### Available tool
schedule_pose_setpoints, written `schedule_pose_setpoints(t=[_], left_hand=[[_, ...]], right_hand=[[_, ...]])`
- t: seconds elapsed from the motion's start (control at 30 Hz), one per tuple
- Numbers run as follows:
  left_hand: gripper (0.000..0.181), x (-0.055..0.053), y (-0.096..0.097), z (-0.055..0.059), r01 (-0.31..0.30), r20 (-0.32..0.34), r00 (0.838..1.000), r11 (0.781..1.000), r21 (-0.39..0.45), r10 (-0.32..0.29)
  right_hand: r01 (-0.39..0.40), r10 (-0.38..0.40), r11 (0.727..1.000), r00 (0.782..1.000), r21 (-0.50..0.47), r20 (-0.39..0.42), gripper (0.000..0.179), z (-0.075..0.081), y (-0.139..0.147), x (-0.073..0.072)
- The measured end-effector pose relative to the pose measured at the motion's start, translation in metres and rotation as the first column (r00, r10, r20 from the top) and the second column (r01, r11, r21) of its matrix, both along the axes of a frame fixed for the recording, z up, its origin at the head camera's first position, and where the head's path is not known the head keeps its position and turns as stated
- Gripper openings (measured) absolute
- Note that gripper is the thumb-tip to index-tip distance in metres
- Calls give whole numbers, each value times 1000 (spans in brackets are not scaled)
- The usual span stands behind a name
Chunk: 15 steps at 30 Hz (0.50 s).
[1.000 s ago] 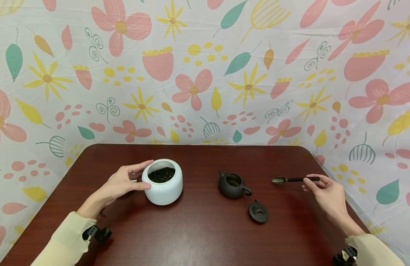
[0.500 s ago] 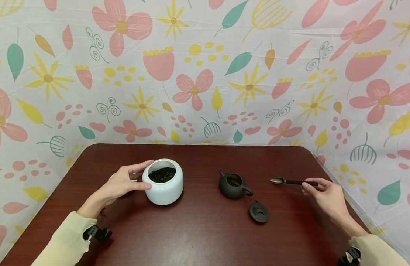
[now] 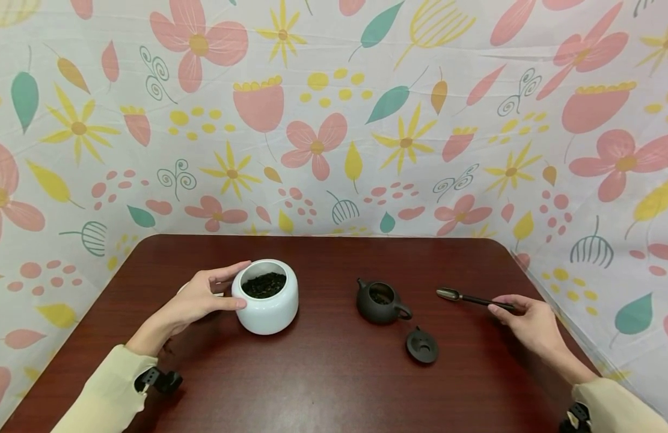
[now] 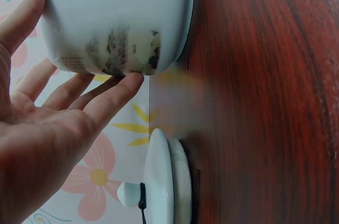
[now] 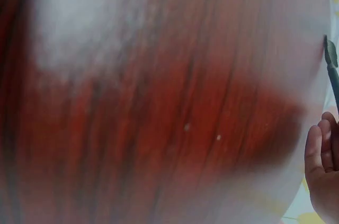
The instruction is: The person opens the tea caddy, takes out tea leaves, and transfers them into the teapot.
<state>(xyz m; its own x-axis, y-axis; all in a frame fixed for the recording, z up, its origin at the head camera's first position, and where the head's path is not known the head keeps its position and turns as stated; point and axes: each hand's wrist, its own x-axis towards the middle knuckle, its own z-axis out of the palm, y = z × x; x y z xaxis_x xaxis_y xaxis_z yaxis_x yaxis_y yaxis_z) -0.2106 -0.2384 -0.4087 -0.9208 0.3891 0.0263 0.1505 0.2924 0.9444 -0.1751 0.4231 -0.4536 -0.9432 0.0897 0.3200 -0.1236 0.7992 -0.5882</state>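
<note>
My left hand [image 3: 195, 299] holds the side of a white ceramic jar [image 3: 266, 319], thumb in front and fingers toward the back. Dark tea leaves [image 3: 264, 284] fill much of the open jar. Behind that hand lies the jar's white lid [image 4: 159, 181], with its knob, plain in the left wrist view and mostly covered in the head view. Between thumb and fingers, my right hand [image 3: 534, 322] pinches the black handle of a tea scoop [image 3: 471, 299]; its metal bowl points left. To the scoop's left stands a dark teapot [image 3: 374, 310], uncovered, with some leaves inside.
A dark teapot lid [image 3: 422, 346] lies in front of the teapot's handle, on the dark red-brown wooden table [image 3: 323, 385]. Beyond the table's back edge hangs a white cloth with printed flowers [image 3: 317, 198].
The scoop's bowl has moved slightly left and its handle end has tipped nearer to me, as my right hand shifts a little. My left hand and the jar stay put.
</note>
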Motion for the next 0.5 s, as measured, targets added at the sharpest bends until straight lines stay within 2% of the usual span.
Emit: schedule_pose_setpoints(t=[0.2,0.5], left_hand=[[81,1,0,0,-4,1,1000,1000,-5,4],[81,1,1,0,0,-3,1000,1000,-5,0]], right_hand=[[-8,14,996,998,93,-66,16,-5,4,-5],[-19,29,989,997,149,-67,14,-11,5,-8]])
